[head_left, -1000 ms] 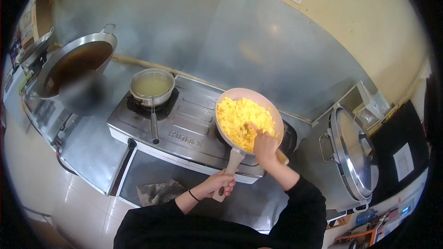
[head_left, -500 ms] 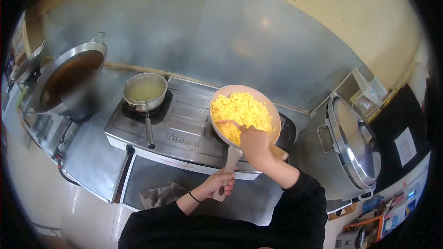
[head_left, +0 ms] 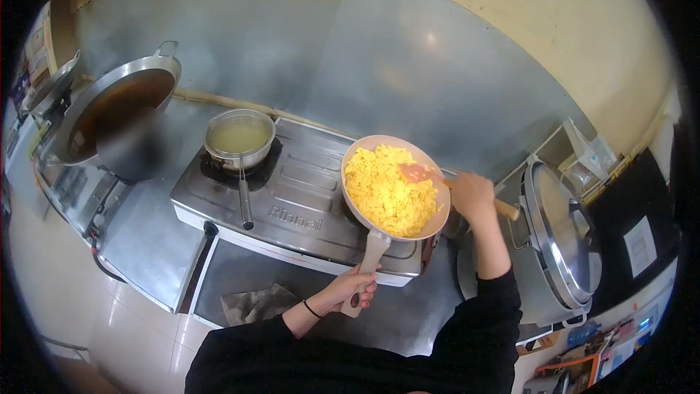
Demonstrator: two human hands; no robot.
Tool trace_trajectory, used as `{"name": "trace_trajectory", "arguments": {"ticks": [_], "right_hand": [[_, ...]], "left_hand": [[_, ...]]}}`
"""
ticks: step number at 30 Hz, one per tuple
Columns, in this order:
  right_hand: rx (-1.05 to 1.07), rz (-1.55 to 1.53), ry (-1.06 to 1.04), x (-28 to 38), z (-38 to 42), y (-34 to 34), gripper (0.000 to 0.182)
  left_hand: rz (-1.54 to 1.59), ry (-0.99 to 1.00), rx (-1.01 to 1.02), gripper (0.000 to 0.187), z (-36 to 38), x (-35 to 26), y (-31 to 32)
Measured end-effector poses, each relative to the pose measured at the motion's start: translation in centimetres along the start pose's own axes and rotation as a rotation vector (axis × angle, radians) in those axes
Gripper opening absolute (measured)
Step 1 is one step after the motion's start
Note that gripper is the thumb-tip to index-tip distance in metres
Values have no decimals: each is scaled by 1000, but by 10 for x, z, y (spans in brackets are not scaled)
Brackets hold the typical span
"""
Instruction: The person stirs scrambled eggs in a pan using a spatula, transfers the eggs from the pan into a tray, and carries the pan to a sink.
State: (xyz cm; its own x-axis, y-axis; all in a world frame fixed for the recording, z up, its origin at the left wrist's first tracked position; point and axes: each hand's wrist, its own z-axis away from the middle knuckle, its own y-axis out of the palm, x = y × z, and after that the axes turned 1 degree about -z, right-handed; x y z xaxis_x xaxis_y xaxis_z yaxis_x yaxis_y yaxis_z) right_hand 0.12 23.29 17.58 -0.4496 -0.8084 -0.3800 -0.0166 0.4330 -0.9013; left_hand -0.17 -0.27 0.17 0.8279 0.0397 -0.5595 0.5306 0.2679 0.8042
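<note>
My left hand (head_left: 351, 290) is closed round the pale handle of a frying pan (head_left: 442, 213) on the right side of the stove. Yellow scrambled eggs (head_left: 386, 193) fill much of the pan. My right hand (head_left: 472, 197) grips the wooden handle of a spatula (head_left: 419, 172), whose pinkish blade rests on the eggs near the pan's upper right. The end of its handle sticks out to the right of my fist.
A small saucepan (head_left: 266, 147) with pale liquid and a strainer sits on the left burner of the gas stove (head_left: 299, 184). Further left stands a wide wok (head_left: 73, 120) of brown liquid. A large lidded pot (head_left: 503, 277) is at right; a cloth (head_left: 255, 305) lies below the stove.
My right hand has moved right and up with the spatula, from over the pan's lower part to beyond its right rim. The eggs are spread differently, and the view has shifted slightly.
</note>
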Motion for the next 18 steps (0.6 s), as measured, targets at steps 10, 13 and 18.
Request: {"name": "trace_trajectory", "arguments": {"ticks": [10, 13, 18], "right_hand": [[538, -215, -168, 20, -66, 54, 66], [404, -393, -89, 28, -87, 106, 67], [243, -426, -201, 10, -76, 103, 39]], "left_hand": [[-58, -33, 16, 35, 2, -7, 1], [-57, -49, 19, 37, 4, -7, 2], [-90, -41, 11, 40, 2, -4, -2]]}}
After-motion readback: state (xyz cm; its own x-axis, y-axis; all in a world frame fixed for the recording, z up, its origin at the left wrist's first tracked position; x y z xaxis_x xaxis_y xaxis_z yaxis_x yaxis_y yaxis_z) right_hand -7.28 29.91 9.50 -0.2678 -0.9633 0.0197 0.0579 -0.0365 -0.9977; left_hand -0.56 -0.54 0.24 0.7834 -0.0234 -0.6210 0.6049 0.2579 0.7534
